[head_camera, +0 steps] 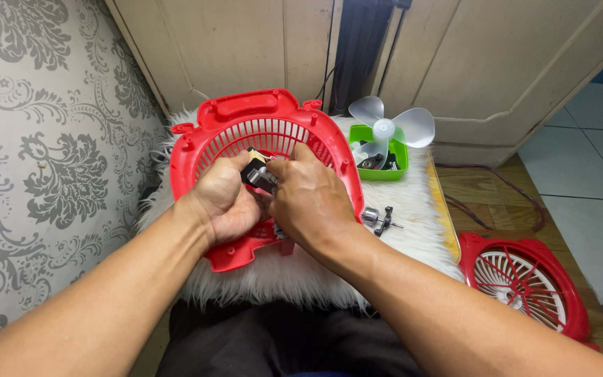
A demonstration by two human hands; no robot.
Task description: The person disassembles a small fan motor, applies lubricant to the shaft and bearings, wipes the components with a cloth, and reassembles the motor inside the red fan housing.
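Note:
A red plastic fan housing (259,119) with a slatted grille and top handle lies on a white furry mat (413,237). Over its middle, my left hand (225,202) and my right hand (308,202) are closed together on a small black and silver fan motor (258,173). The lower part of the motor and the centre of the housing are hidden behind my fingers.
A green tray (400,167) at the back holds a translucent white fan blade (385,126) and small parts. A small metal and black part (380,220) lies on the mat right of my hands. A second red fan grille (525,279) rests on the wooden floor at right. Patterned wall at left, cabinet doors behind.

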